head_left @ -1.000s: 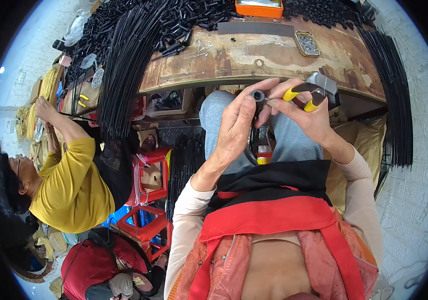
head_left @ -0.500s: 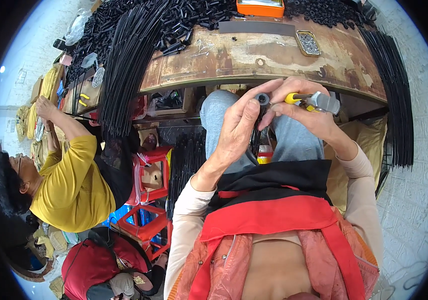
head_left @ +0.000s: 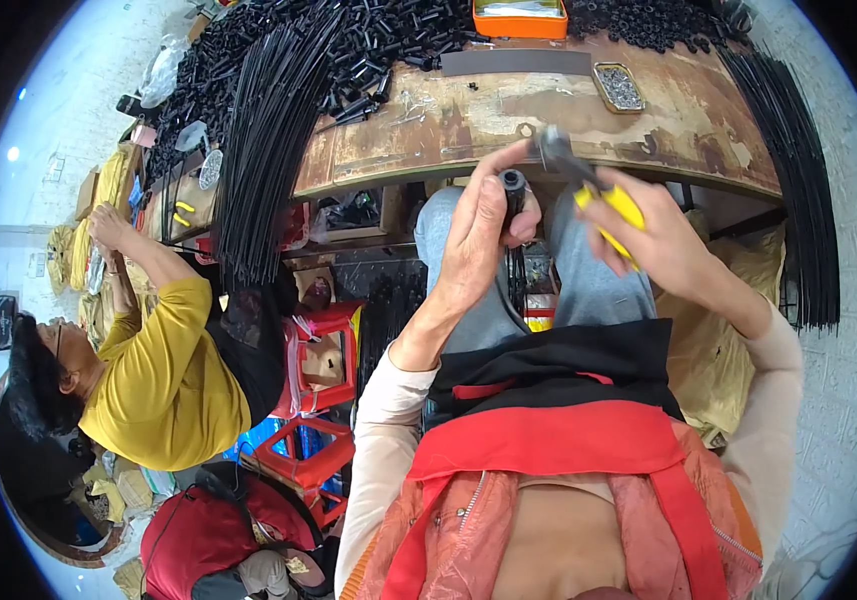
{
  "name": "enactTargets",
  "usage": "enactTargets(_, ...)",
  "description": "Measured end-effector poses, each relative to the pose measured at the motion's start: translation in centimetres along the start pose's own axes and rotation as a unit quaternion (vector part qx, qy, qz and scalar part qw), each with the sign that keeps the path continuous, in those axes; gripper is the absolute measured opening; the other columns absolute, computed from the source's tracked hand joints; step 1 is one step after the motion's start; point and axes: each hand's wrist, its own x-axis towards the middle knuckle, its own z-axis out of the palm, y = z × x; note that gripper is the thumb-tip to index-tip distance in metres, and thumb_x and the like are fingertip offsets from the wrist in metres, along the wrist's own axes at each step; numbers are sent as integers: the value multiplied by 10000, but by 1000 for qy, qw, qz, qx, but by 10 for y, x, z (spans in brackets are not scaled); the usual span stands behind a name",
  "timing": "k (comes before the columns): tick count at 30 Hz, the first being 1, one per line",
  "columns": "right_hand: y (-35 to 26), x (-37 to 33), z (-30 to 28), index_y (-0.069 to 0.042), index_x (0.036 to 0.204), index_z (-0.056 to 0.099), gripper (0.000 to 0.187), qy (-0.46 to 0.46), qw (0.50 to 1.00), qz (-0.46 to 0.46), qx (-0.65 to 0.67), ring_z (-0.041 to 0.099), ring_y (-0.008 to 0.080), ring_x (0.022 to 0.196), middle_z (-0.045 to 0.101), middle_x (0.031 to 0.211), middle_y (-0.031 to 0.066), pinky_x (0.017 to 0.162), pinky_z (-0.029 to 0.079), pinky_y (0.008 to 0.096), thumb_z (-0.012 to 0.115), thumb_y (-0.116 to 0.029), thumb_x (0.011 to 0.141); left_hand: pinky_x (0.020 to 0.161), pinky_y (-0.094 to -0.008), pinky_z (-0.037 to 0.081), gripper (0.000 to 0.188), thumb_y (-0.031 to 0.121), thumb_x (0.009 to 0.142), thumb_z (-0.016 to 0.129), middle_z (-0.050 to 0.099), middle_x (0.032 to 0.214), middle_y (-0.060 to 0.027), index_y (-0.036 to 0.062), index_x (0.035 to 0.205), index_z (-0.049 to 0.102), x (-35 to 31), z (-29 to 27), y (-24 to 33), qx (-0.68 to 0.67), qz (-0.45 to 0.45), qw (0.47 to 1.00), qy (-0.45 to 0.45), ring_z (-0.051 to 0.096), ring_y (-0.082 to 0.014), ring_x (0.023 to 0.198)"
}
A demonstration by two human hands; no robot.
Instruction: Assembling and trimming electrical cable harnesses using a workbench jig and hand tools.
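Observation:
My left hand (head_left: 473, 230) is closed round a black plastic tube (head_left: 513, 186) held upright over my lap, its round hollow end facing up. Thin black rods show below that hand, between my knees; I cannot tell whether they join the tube. My right hand (head_left: 656, 222) grips yellow-handled pliers (head_left: 624, 207). Their grey metal head is smeared by motion and lies just above the tube, near the fingertips of my left hand; whether it touches them I cannot tell.
Beyond my knees stands a worn wooden table (head_left: 448, 120). On it are heaped black tubular parts (head_left: 368, 45), rod bundles (head_left: 278, 150), a small tray of metal bits (head_left: 618, 87) and an orange box (head_left: 520, 22). A co-worker in yellow (head_left: 153, 370) sits left, near red stools (head_left: 328, 360).
My right hand has turned, swinging the head of the pliers from the right side over to the left, above the tube. My left hand still holds the tube, now slightly further left.

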Motion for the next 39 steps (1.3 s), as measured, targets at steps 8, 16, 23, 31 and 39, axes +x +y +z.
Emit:
enactTargets(8,-13,-37,-6,31,1254,503,347,-92,984,113,-101,543,97,533,617,698,51,500,424,240,499,-212,1007,566,-207,281,513,479,1044,300,426,689,36,25,1015,538,-1,10,3,98,-41,994,-35,344,-51,635)
enactTargets(16,-27,-45,-23,6,1323,471,391,-123,985,65,-100,598,105,678,645,794,38,614,459,239,493,-223,1007,572,-215,287,522,499,1038,300,426,702,34,33,998,533,-4,13,5,119,-22,989,-84,347,-60,639)
enactTargets(23,-21,-35,-24,-23,896,533,302,-223,963,144,-34,535,102,491,538,623,19,474,435,250,474,-295,1012,553,-214,269,504,454,1048,312,433,697,35,11,1018,551,-11,11,5,99,-8,992,-76,342,-51,630)
enactTargets(31,-45,-56,-23,-22,1229,542,300,-152,965,162,-141,497,74,574,528,665,-6,514,403,258,488,-217,1008,566,-222,282,515,464,1045,317,429,716,32,-1,1080,538,-9,16,15,115,-26,986,-118,351,-60,643)
enactTargets(39,-27,-30,-33,-49,1226,508,393,-84,975,104,-177,514,109,553,527,642,41,518,414,288,547,-350,977,619,-290,396,380,308,1016,403,592,759,-36,-3,1042,621,-2,17,54,346,-33,931,112,526,-132,700)
